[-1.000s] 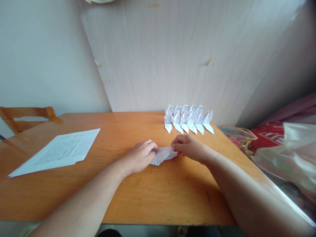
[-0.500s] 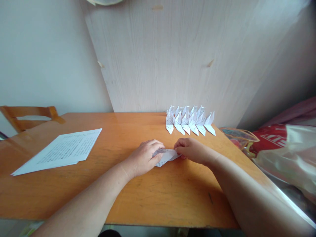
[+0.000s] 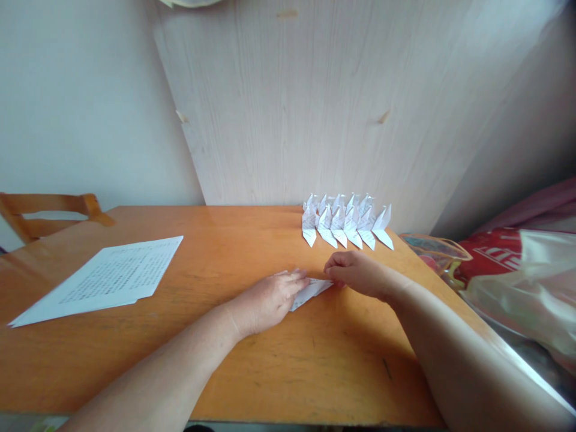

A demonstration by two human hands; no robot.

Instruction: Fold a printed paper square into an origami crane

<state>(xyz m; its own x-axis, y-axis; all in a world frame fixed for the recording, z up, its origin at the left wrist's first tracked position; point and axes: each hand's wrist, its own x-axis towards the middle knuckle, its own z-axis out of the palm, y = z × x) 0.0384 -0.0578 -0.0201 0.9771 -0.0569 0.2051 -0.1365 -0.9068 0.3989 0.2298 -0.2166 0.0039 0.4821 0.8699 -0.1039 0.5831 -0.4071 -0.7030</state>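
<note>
A folded piece of printed white paper (image 3: 311, 290) lies on the wooden table in front of me, narrowing to a point at its right end. My left hand (image 3: 274, 298) rests flat across its left part, fingers stretched out and pressing it down, so that part is hidden. At the pointed end, my right hand (image 3: 345, 270) has its fingers curled together in a pinch on the tip. Behind my hands, several folded paper birds (image 3: 338, 225) stand in rows near the table's back right corner.
On the left of the table (image 3: 225, 240) lies a stack of printed sheets (image 3: 112, 273). A wooden chair (image 3: 49, 210) stands beyond the left edge. A pale board (image 3: 288, 120) rises behind the table. Bags (image 3: 495, 252) sit past the right edge.
My left hand has flattened over the paper, covering more of its left part. The paper now lies lower against the table, and my right hand has shifted slightly to the right.
</note>
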